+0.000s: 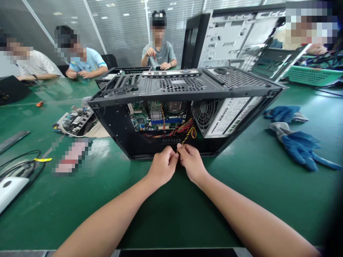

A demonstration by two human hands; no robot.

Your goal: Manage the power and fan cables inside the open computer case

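Observation:
A black computer case point(150, 93) lies on the green table with its open side toward me. Inside it are a green motherboard point(140, 121) and a power supply point(225, 117) with a fan grille. From the power supply comes a bundle of red, yellow and black cables point(174, 132). My left hand point(163, 166) and my right hand point(192, 162) meet at the case's lower front edge. Both are closed in a pinch on a twisted yellow-and-black cable point(184, 141). The cable's end is hidden by my fingers.
Blue work gloves point(297, 142) lie at right, below a green basket point(305, 75). Another open case point(197, 43) stands behind. Loose computer parts point(77, 119), black cables point(21, 167) and a white device point(12, 192) occupy the left. Several people sit across the table.

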